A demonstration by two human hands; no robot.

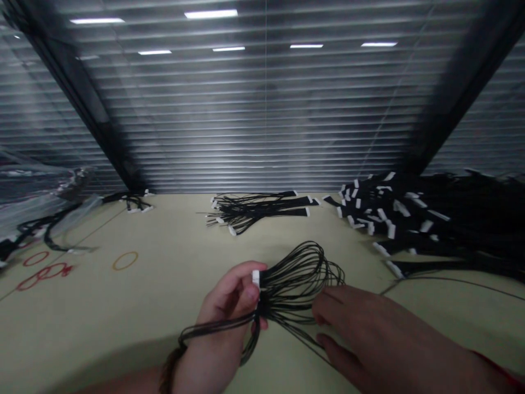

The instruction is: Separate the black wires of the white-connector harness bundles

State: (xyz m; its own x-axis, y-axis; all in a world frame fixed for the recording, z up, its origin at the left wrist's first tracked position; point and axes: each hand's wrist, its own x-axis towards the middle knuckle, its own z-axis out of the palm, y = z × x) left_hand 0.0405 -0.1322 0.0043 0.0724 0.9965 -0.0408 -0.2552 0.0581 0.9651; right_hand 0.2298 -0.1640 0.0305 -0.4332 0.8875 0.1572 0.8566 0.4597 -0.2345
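My left hand (232,306) is pinched shut on a bundle of thin black wires (299,276) with a white connector (256,278) at the thumb. The wires loop out to the right of the fingers, and a tail trails back over my left wrist. My right hand (361,328) lies just right of the loop, fingers stretched toward the wires and touching their lower strands. Both hands hover low over the pale yellow-green table (164,295).
A small bundle of black cables with white connectors (258,210) lies at the back centre. A large heap of the same cables (430,224) fills the back right. Rubber bands (125,260) and more cables with clear plastic bags (36,219) lie at the left. Window blinds stand behind.
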